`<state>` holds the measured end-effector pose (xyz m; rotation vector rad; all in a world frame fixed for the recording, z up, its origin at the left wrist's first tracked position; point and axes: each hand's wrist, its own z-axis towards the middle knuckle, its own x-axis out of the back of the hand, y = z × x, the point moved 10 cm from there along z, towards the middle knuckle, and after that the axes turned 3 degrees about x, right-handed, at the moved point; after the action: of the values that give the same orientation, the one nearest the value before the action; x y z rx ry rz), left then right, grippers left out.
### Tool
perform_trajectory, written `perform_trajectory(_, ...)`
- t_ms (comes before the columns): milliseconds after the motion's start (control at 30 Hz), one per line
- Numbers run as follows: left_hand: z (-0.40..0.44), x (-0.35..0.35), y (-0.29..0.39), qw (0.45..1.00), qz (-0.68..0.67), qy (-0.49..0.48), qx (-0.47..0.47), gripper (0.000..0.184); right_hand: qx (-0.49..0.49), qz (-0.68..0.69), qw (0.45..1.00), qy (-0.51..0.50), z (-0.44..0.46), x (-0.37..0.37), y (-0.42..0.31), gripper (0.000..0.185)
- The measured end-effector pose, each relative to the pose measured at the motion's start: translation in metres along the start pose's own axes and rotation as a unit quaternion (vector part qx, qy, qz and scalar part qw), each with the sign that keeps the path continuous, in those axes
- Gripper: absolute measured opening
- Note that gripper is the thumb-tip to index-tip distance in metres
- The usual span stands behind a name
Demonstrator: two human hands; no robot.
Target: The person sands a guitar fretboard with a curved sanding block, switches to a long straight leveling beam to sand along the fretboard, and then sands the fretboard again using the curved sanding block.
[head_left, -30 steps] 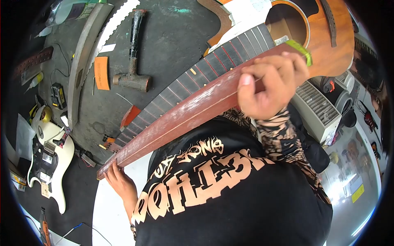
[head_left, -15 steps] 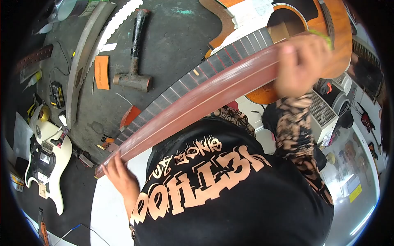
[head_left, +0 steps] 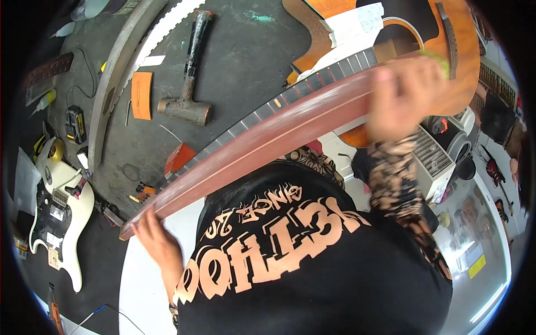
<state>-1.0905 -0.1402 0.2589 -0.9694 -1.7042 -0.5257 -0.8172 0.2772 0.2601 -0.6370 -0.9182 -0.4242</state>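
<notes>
A long red-brown sanding beam [head_left: 268,139], streaked with pale dust, lies lengthwise over the dark fretboard [head_left: 329,75] of an acoustic guitar [head_left: 460,84]. My right hand [head_left: 405,95], blurred by motion, is closed around the beam's far right end, near the soundhole [head_left: 399,36]. At the lower left end, my left hand [head_left: 159,240] rests its fingers along the beam's near side; its thumb is hard to see. White paper [head_left: 354,25] covers part of the guitar's top next to the fretboard. The beam hides much of the neck.
On the dark bench lie a hammer [head_left: 190,100], an orange sanding sheet [head_left: 142,95], a red block [head_left: 178,159] and a long grey metal bar [head_left: 114,72]. A white electric guitar body [head_left: 72,223] is at left. A glass-topped case [head_left: 480,257] stands at right.
The beam has slid down-left along the neck, both hands moving with it, and it covers more of the fretboard. The whole view has shifted slightly.
</notes>
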Motion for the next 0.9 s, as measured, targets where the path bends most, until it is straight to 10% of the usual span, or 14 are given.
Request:
perform_trajectory(133,-0.023,-0.017,-0.072,0.997,0.043,-0.035,0.059,0.047,-0.029,0.036,0.999,-0.017,-0.008,-0.018,-0.083,0.014)
perform_trajectory(333,0.009,0.007,0.027,1.000,0.004,-0.006,-0.009,0.048,0.024,-0.001,0.999,-0.040,0.018,0.003,0.016,0.013)
perform_trajectory(467,-0.018,-0.015,-0.059,0.995,0.044,-0.038,0.076,0.046,-0.010,0.017,0.999,-0.038,-0.001,-0.019,-0.079,0.014)
perform_trajectory(667,0.013,0.012,0.031,1.000,-0.011,-0.016,-0.011,0.049,-0.013,0.008,0.999,-0.049,0.026,0.000,0.022,0.014)
perform_trajectory(900,-0.017,-0.012,-0.061,0.996,0.054,-0.035,0.057,0.047,-0.010,0.036,0.999,-0.035,0.012,-0.027,-0.076,0.014)
